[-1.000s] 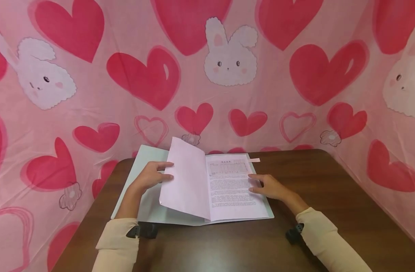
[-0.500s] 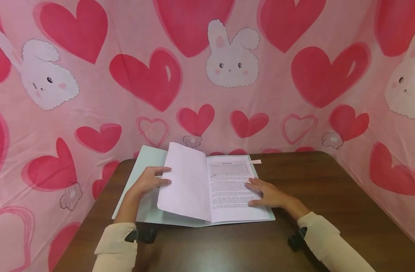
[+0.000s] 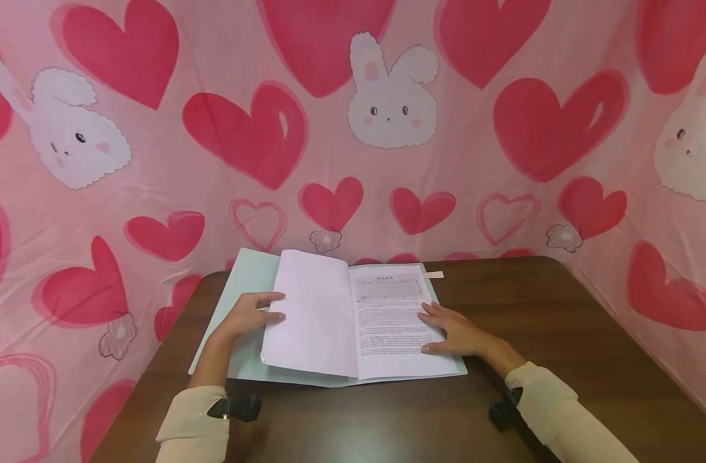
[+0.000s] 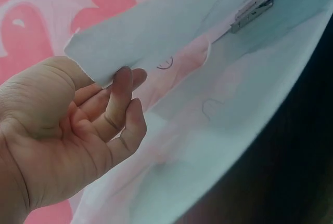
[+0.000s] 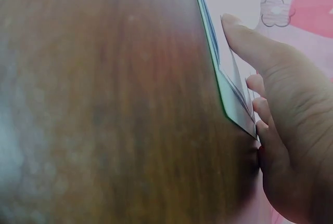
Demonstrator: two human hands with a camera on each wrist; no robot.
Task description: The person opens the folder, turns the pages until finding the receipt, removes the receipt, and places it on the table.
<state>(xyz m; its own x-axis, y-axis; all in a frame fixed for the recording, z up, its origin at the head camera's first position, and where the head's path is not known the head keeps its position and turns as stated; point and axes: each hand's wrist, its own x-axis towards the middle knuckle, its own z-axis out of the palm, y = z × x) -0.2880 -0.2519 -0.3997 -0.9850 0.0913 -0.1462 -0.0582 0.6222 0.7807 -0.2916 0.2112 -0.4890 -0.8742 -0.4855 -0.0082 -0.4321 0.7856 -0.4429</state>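
A pale green folder (image 3: 240,276) lies spread on the table with papers inside. My left hand (image 3: 245,316) pinches the outer edge of a turned white sheet (image 3: 312,315), thumb on one side and fingers on the other. In the left wrist view the raised sheet (image 4: 140,34) slants up between thumb and fingertips, above the folder's inner cover. My right hand (image 3: 454,329) rests on the right edge of a printed page (image 3: 390,331), fingers spread. Its thumb reaches over the paper edge in the right wrist view. A metal clip (image 4: 252,12) sits along the fold.
A small pink tab (image 3: 434,275) sticks out at the page's upper right. The brown wooden table (image 3: 359,424) extends in front and to the right. Behind it hangs a pink cloth (image 3: 457,161) with hearts and rabbits.
My left hand has moved slightly down and left, lowering the turned sheet toward the left cover. The right hand has slid slightly down the page and its fingers have spread.
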